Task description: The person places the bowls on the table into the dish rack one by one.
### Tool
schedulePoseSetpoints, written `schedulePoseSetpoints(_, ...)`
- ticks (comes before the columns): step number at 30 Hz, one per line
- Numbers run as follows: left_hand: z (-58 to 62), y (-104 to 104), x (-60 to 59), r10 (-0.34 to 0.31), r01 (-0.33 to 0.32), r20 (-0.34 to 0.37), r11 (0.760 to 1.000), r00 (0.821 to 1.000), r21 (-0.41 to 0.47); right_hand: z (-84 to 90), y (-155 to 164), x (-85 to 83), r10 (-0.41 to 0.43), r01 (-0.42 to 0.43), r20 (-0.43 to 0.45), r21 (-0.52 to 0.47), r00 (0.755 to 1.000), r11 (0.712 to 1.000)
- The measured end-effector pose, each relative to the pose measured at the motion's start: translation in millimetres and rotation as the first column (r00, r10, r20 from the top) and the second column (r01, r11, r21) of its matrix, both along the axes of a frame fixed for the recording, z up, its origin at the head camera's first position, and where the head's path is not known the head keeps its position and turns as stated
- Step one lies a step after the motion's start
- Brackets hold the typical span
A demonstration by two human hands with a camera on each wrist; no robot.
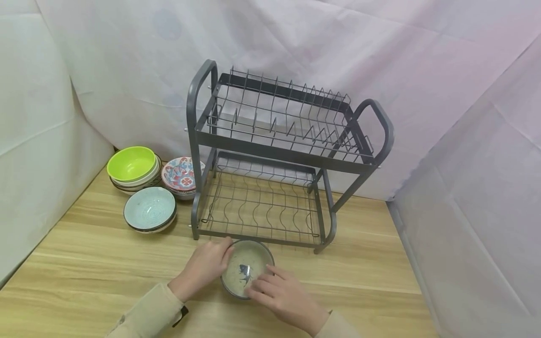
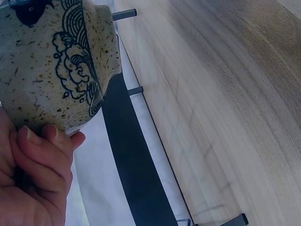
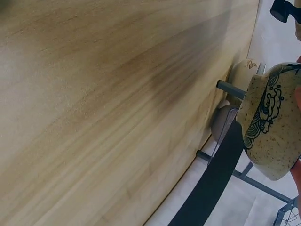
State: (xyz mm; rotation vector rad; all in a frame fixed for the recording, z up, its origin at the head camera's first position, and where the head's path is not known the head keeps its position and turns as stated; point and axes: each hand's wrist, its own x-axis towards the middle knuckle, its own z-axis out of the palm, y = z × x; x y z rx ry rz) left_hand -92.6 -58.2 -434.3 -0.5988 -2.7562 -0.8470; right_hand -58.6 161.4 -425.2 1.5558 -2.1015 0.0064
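A speckled beige bowl (image 1: 243,263) with a dark rim and a blue fish inside is held in front of the rack, clear of the table. My left hand (image 1: 207,265) grips its left side, thumb over the rim and curled fingers beneath, as the left wrist view of the bowl (image 2: 51,70) shows. On the opposite side, my right hand (image 1: 281,295) holds the rim with bent fingers. Blue wave patterns mark the outside of the bowl (image 3: 275,122) in the right wrist view, where only a sliver of that hand shows.
A dark two-tier dish rack (image 1: 262,145) stands behind the bowl on the wooden table (image 1: 359,272). To its left are stacked bowls: a green one (image 1: 132,163) on top of one stack, a pale blue one (image 1: 150,208), and a red-and-blue patterned one (image 1: 181,173). White cloth (image 1: 127,70) surrounds the table.
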Motion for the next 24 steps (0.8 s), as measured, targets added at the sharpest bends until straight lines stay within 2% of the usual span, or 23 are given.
schedulePoseSetpoints(3, 0.5, 1, 0.1, -0.006, 0.006, 0.009, 1.0, 1.0, 0.007, -5.7, 0, -0.2, -0.011, 0.011, -0.008, 0.008, 1.0, 1.0)
schedulePoseSetpoints(10, 1.5, 0, -0.4, -0.02, 0.02, 0.044, 1.0, 0.999, -0.01, -16.6, 0, -0.8, -0.018, 0.02, 0.048, -0.052, 0.999, 0.998)
schedulePoseSetpoints(18, 3.9, -3, -3.3, -0.041, 0.038, 0.107, 0.999, 0.993, 0.033, -13.8, -2, -2.7, -0.025, 0.026, 0.022, -0.05, 0.999, 0.998)
schedulePoseSetpoints(24, 5.5, -6, -6.3, -0.022, 0.014, 0.127, 0.998, 0.992, 0.068, -9.7, -5, -8.5, -0.018, 0.018, 0.006, -0.086, 1.0, 0.996)
